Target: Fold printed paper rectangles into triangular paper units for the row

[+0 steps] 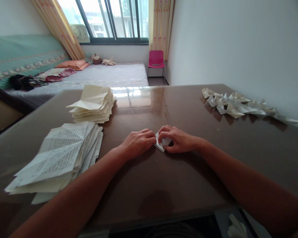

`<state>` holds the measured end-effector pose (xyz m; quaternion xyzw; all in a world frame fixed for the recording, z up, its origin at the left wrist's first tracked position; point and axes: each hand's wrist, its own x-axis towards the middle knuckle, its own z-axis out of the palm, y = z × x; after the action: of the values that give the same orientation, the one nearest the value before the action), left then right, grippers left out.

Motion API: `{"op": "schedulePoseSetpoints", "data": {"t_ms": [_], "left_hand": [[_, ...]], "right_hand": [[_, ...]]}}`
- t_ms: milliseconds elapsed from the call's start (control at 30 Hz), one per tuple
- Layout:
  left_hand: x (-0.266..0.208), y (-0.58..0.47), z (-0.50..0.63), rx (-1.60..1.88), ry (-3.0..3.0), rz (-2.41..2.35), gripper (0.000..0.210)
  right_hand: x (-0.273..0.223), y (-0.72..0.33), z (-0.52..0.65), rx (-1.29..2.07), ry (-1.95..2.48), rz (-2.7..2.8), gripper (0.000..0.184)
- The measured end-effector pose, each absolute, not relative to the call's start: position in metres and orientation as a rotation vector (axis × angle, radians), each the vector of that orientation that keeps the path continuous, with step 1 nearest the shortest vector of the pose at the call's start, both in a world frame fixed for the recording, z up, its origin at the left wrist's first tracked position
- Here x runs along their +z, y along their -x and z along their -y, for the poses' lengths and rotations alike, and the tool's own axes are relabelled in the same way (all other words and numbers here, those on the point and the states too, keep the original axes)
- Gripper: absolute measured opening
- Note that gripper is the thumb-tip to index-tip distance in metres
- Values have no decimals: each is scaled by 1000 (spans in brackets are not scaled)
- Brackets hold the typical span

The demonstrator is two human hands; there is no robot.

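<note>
The left hand (141,142) is touching one edge of a small folded paper (160,145), while the right hand (176,138) is gripping its other side over the tabletop (149,180). Printed sheets (59,155) are lying stacked to the left, a cream stack (95,104) is sitting just behind them, and folded paper shapes (232,107) are resting near the wall (230,43).

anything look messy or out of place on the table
Nothing looks spilled. The stack of printed sheets, left of the left hand, looks askew: its edges are ragged and uneven, and a pale sheet juts out at its near end.
</note>
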<state>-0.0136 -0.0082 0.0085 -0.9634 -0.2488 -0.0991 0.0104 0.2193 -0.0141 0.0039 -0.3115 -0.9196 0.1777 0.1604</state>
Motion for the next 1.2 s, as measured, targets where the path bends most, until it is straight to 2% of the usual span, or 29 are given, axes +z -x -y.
{"op": "schedulePoseSetpoints", "data": {"t_ms": [300, 767, 933, 1200], "left_hand": [[7, 13, 8, -278, 2965, 762, 30], [5, 12, 9, -282, 2944, 752, 29], [3, 11, 9, -301, 2933, 721, 24], [0, 11, 7, -318, 2931, 718, 20]], "right_hand": [[2, -219, 13, 535, 857, 2617, 22], [6, -226, 7, 838, 809, 2498, 7], [6, -225, 12, 967, 838, 2418, 10], [2, -220, 15, 955, 812, 2400, 9]]}}
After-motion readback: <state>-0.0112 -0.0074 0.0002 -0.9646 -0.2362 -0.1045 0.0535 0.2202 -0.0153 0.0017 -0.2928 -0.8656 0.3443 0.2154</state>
